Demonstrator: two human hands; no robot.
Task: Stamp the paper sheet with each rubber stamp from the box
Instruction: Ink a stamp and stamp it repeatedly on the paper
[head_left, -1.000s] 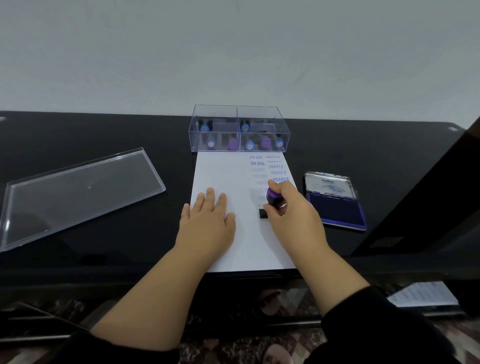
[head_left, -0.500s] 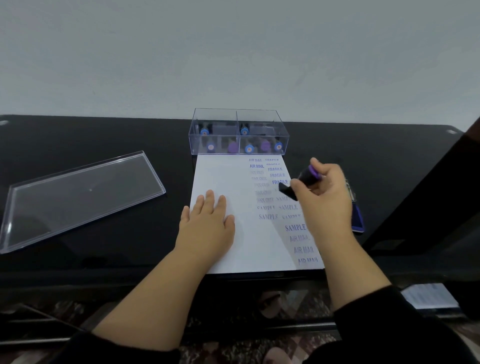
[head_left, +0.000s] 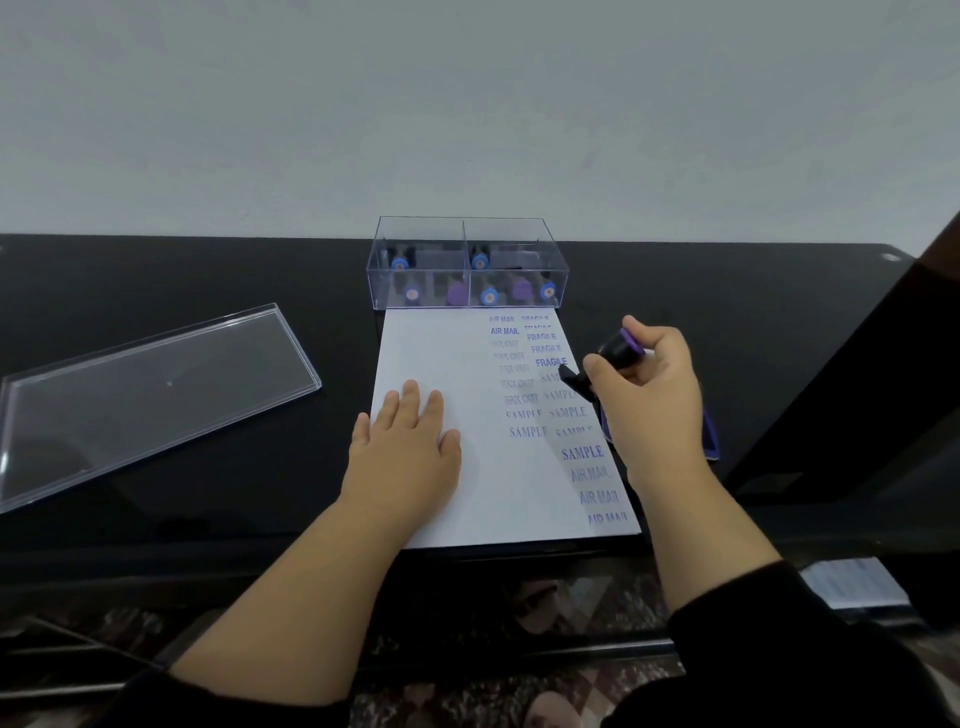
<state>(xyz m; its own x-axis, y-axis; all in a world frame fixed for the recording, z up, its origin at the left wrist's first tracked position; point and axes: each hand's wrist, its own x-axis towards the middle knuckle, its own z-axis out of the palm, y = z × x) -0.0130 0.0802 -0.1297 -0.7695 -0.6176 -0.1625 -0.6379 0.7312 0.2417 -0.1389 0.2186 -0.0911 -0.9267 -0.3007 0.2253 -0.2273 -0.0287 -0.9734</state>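
The paper sheet (head_left: 457, 374) bears blue stamped words in two columns toward its 3 o'clock side: AIR MAIL at 12 o'clock, with FRAGILE beside it, faint marks below that seem to read FAX OUT, then SAMPLE, and AIR MAIL again toward 5 o'clock.

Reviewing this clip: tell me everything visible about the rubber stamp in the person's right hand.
The rubber stamp has a black body, a purple cap on its handle end and a flat black base. It is lifted off the paper sheet and tilted, base pointing down-left over the sheet's right edge, cap up-right. The right hand grips its handle with curled fingers; nothing else touches it. Its printing face is not visible.
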